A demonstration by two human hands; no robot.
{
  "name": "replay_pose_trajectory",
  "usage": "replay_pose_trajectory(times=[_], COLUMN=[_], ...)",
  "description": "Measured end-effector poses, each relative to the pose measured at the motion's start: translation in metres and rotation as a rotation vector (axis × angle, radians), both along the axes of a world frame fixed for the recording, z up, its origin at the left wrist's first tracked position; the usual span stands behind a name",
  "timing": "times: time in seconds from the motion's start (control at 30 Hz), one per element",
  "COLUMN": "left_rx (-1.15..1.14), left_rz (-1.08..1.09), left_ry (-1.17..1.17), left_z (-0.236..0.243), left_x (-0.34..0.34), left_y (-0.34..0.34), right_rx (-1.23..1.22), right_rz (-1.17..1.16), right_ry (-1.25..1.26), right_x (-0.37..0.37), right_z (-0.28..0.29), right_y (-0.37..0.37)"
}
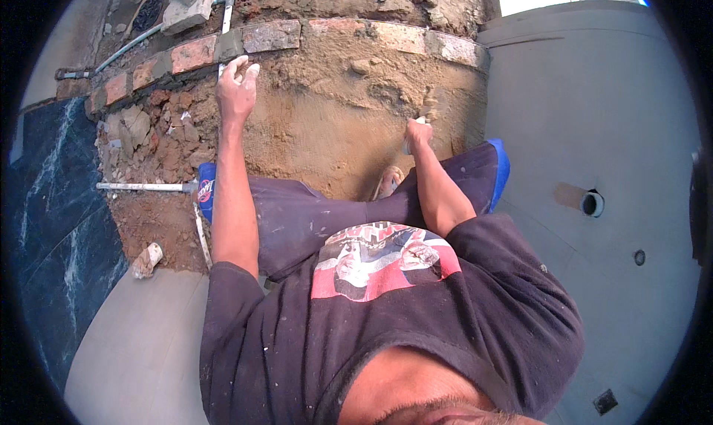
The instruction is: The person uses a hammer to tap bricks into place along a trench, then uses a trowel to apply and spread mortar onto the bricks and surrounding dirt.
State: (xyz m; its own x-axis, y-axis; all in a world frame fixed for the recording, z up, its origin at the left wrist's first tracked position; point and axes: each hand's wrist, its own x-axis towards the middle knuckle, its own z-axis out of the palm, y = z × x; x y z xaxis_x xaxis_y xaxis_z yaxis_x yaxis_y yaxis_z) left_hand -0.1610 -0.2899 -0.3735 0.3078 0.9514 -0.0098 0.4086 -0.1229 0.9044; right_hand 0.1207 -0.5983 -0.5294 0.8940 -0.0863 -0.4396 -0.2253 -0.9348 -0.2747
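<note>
My left hand (238,91) reaches forward over the dirt, just short of the curved brick row (271,36). Its fingers are loosely bent, with the thumb apart and nothing visible between them. My right hand (419,132) is closed low over the sand. In it is a hand tool that looks like a trowel (430,100), its far part coated in sand and its handle mostly hidden by my fist. Damp brown sand (312,131) lies between my hands, smoothed near my knees and lumpy close to the bricks.
Rubble (134,128) and a white pipe (145,186) lie on the left, beside dark veined slabs (56,202). A concrete block (189,5) rests beyond the bricks. On the right, a grey surface (587,128) has a round pipe opening (592,203).
</note>
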Motion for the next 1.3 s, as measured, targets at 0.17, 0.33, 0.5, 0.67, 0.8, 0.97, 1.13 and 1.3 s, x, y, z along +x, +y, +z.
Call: replay_pose_trajectory(times=[0.17, 0.33, 0.5, 0.67, 0.8, 0.97, 1.13, 1.3], left_rx=[0.027, 0.052, 0.051, 0.002, -0.019, 0.001, 0.0, -0.01], left_rz=[-0.027, -0.086, -0.075, -0.045, -0.036, -0.039, -0.059, -0.028], left_ry=[-0.007, 0.048, -0.031, -0.047, -0.103, -0.078, -0.094, -0.102], left_z=[0.013, 0.016, 0.024, 0.034, 0.037, 0.037, 0.046, 0.045], left_x=[0.008, 0.004, -0.004, -0.009, -0.014, -0.016, -0.012, -0.022], left_y=[0.004, 0.004, 0.012, 0.013, 0.009, 0.002, 0.0, -0.001], right_rx=[0.075, 0.185, 0.16, 0.124, 0.044, 0.117, 0.143, 0.112], right_rz=[0.297, 0.528, 0.596, 0.365, 0.497, 0.567, 0.822, 0.568], right_ry=[0.115, 0.187, 0.078, 0.106, 0.065, 0.23, 0.244, 0.11], right_x=[-0.08, -0.124, -0.101, -0.034, -0.077, -0.157, -0.158, -0.095], right_z=[0.003, 0.017, 0.023, 0.004, 0.004, 0.021, 0.017, 0.02], right_y=[0.024, 0.053, 0.054, 0.066, 0.101, 0.143, 0.161, 0.16])
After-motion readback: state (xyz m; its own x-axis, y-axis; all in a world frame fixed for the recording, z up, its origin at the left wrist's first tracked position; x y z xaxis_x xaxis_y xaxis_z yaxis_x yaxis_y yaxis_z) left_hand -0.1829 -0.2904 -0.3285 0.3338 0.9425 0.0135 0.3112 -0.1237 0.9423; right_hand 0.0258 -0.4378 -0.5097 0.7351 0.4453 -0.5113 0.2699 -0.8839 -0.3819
